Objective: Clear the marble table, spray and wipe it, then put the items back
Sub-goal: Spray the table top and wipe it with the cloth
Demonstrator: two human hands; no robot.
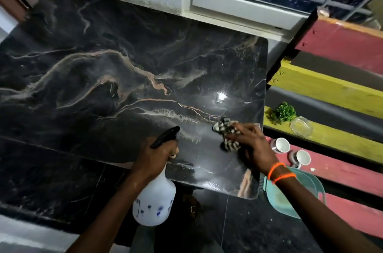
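The black marble table [128, 70] with pale veins fills the middle of the view and is bare. My left hand [157, 155] grips the neck of a white spray bottle [154, 201] with a black nozzle, held over the table's near edge. My right hand [250, 145], with orange bands on the wrist, presses a black-and-white striped cloth [224, 130] flat on the table near its right edge. A bright light reflection shows on the marble just beyond the cloth.
To the right stands a bench of red, yellow and dark planks [331, 87]. On it are two white cups [282, 145] [303, 157], a small green plant [283, 112], a glass dish [301, 126] and a teal tray [290, 196]. A wall and window lie behind.
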